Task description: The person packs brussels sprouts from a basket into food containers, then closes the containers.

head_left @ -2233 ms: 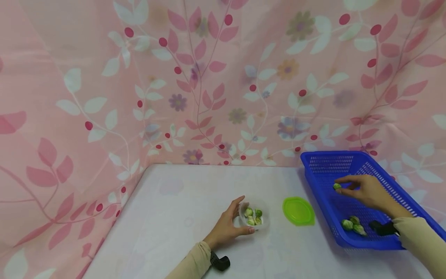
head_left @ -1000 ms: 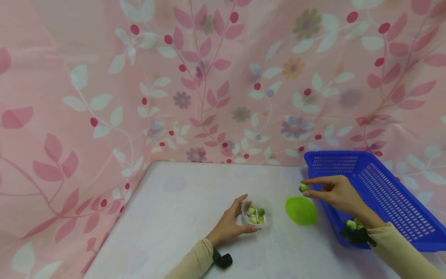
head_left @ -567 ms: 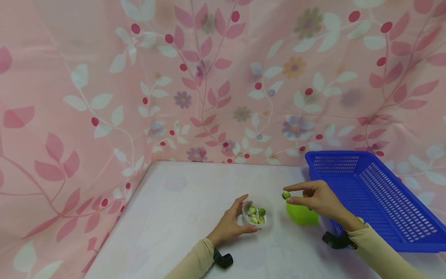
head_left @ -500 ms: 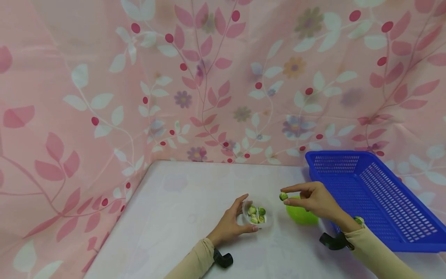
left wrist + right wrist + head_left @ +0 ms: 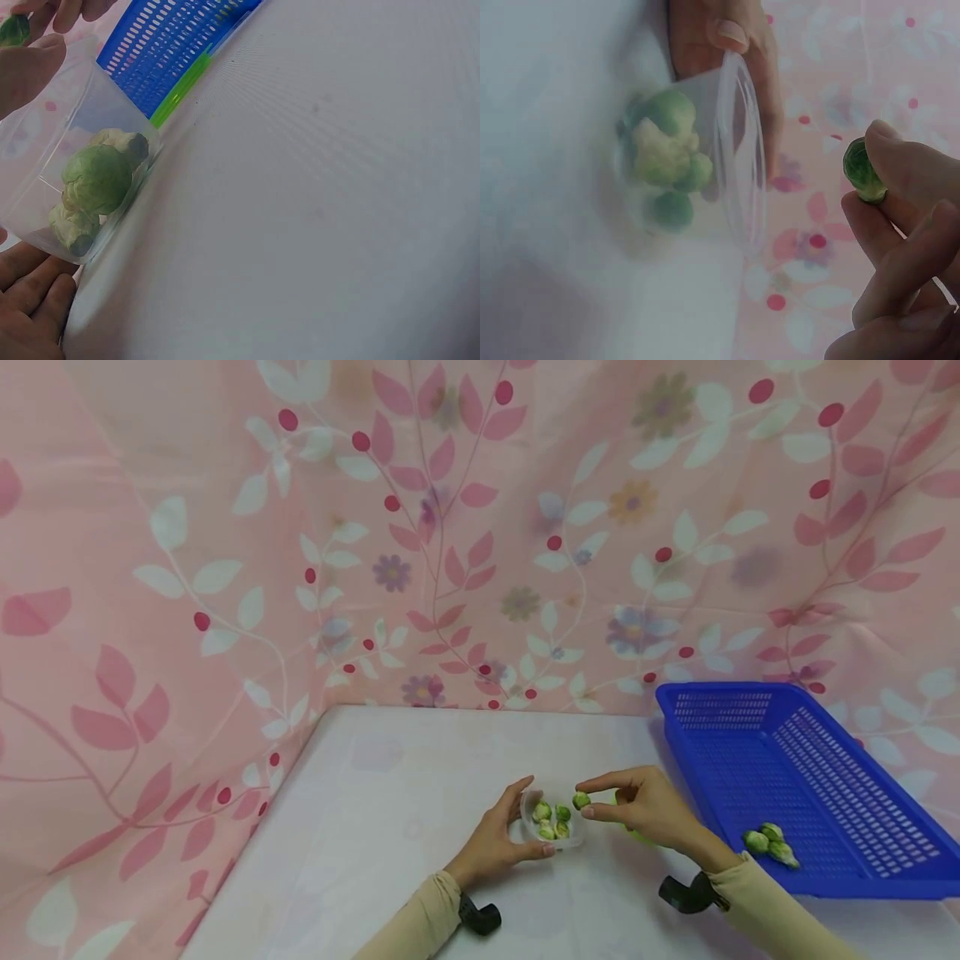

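My left hand (image 5: 491, 845) holds a small clear plastic container (image 5: 105, 97) on the white table, thumb at the near side and fingers around the far side. Several Brussels sprouts (image 5: 543, 812) lie in it, also seen through its wall in both wrist views. Between thumb and fingertips my right hand (image 5: 651, 808) pinches another Brussels sprout (image 5: 581, 801), just right of the container's rim. In the right wrist view that sprout (image 5: 864, 171) is apart from the container's open mouth. The right hand partly covers a bright green lid (image 5: 180, 91) in the head view.
A blue perforated basket (image 5: 757, 760) stands on the right of the table, with 3 Brussels sprouts (image 5: 772, 845) in its near left corner. Floral pink cloth (image 5: 450, 527) hangs behind and left of the white table (image 5: 375, 827).
My right hand has carried a pinched sprout from over the blue basket leftward, past the green lid, to the container's rim. The left hand has kept its grip on the container.
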Demonstrator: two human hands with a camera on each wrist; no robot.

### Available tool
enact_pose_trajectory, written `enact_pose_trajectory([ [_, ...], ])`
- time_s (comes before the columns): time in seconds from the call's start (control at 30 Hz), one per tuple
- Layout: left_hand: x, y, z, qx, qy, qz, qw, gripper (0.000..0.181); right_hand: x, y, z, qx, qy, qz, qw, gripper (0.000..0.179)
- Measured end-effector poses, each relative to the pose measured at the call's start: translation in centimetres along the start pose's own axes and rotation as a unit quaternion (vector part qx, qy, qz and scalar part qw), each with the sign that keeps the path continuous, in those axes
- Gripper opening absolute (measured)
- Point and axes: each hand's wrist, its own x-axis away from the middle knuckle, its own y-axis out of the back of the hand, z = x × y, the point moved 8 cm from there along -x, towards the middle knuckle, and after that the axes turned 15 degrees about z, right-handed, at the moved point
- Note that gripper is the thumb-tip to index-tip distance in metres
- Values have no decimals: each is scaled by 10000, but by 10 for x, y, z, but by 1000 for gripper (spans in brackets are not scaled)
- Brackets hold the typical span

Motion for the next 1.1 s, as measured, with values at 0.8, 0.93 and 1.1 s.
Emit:
enact_pose_trajectory([
  [0.8, 0, 0, -2, 7, -48, 46, 10000, 103, -29, -30, -25, 1568, 237, -438, 9864, 31],
  [0.93, 0, 1, -3, 17, -5, 3, 10000, 103, -32, -33, -15, 2300, 516, -803, 9685, 34],
  [1.1, 0, 2, -4, -26, 23, -29, 10000, 103, -35, -36, -14, 2866, 287, -1138, 9508, 36],
])
